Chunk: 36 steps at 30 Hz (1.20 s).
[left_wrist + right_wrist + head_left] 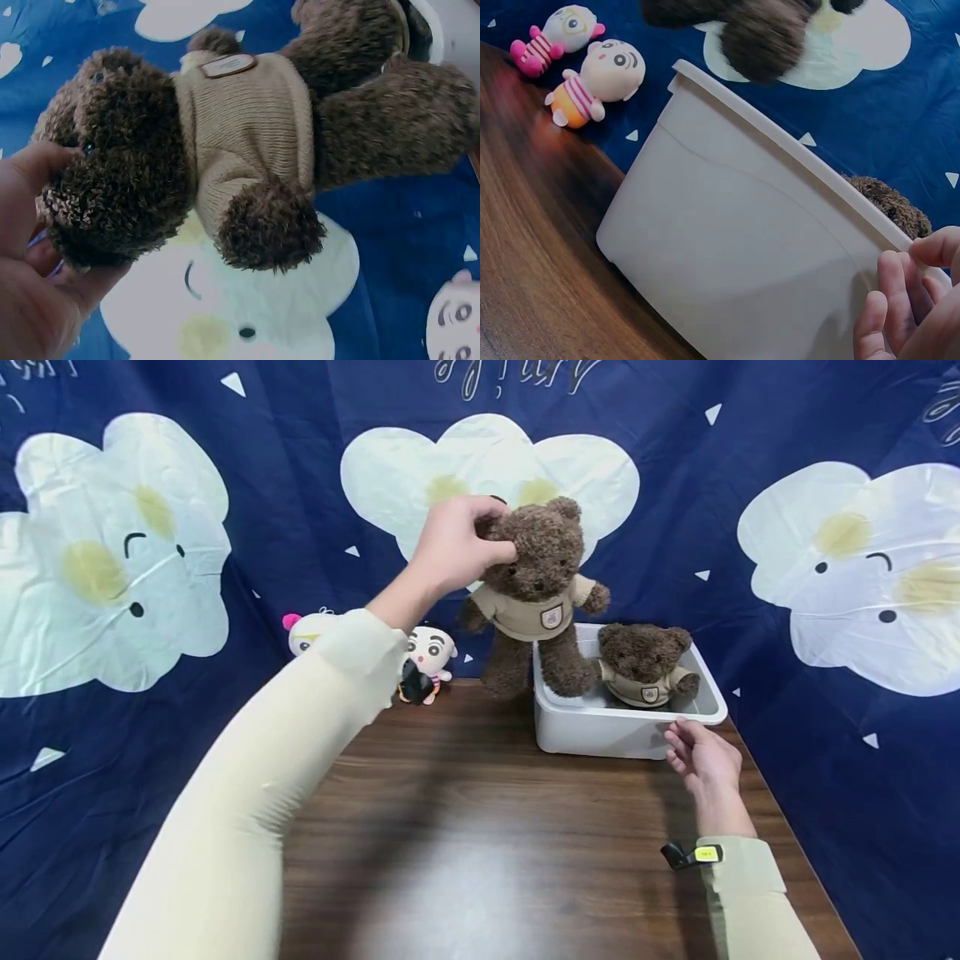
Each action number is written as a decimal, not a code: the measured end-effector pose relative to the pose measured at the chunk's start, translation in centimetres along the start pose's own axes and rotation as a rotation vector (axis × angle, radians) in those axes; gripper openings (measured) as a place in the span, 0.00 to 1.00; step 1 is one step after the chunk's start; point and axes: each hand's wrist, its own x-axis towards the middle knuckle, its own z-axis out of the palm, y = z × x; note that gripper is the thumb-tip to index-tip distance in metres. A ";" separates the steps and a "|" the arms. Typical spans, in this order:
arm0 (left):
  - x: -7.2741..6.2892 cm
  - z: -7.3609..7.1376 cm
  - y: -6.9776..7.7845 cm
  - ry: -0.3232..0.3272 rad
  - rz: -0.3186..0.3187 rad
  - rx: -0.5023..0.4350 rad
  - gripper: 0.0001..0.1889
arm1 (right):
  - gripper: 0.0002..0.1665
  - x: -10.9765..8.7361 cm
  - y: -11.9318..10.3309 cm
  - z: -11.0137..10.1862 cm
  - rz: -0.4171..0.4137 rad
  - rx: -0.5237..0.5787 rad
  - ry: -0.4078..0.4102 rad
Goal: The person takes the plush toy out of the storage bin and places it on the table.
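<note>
My left hand (467,539) grips a brown teddy bear (536,606) by the side of its head. The bear wears a beige knit sweater with a badge and hangs upright, its legs at the left end of a white plastic bin (600,733). In the left wrist view the thumb presses near the eye of the held teddy bear (247,127). Inside the bin sits a second, similar teddy bear (647,660). At the bin's front right rim, my right hand (705,760) pinches the edge between thumb and fingers, seen closely in the right wrist view.
Two small plush dolls stand at the table's back left: a striped-shirt doll (585,90) and a pink-and-white doll (555,37), partly behind my left sleeve (300,718). The brown wooden table (450,827) meets a navy cloud-print cloth (285,485) at the back and sides.
</note>
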 end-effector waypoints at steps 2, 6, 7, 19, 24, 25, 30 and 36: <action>-0.6 -1.0 -0.9 -0.006 0.023 0.031 0.15 | 0.11 -0.1 -0.1 -0.1 0.000 0.011 -0.002; -2.2 -3.0 -3.2 -0.014 0.044 0.072 0.14 | 0.11 -0.3 -0.3 -0.3 0.002 0.029 -0.014; -2.7 -3.4 -3.9 -0.018 0.032 0.083 0.14 | 0.11 -0.4 -0.3 -0.3 0.003 0.031 -0.015; -8.7 -7.6 -13.5 0.002 -0.171 0.191 0.20 | 0.11 -0.4 -0.5 -0.3 0.011 0.038 -0.025; -11.2 -9.2 -17.6 -0.016 -0.262 0.238 0.22 | 0.12 -0.4 -0.2 0.0 0.006 0.029 -0.030; -11.7 -9.6 -18.4 -0.024 -0.282 0.242 0.23 | 0.13 -0.4 -0.1 0.1 0.007 0.026 -0.030; -13.6 -11.1 -21.8 -0.074 -0.354 0.258 0.24 | 0.14 -0.4 0.2 0.2 0.014 0.019 -0.032; -15.1 -12.3 -24.6 -0.092 -0.380 0.262 0.21 | 0.13 -0.5 0.1 0.2 0.018 0.032 -0.039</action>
